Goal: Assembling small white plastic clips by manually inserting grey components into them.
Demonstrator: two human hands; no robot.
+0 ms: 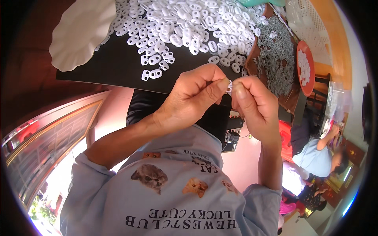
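Observation:
My left hand (193,94) and my right hand (252,103) meet just above my chest, over the near edge of a black board (114,63). Between the thumbs and forefingers of both hands sits one small white plastic piece (229,85), pinched from each side. Most of the piece is hidden by my fingertips. A big heap of white oval two-hole plastic pieces (189,23) covers the far part of the board, with a few loose ones (151,73) lying closest to my left hand.
A white scalloped dish (80,33) lies at the board's left end. A pile of small grey metal parts (275,59) lies to the right, beside a red plate with white pieces (305,67) and a white basket (307,19). Another person in light blue (319,155) sits at lower right.

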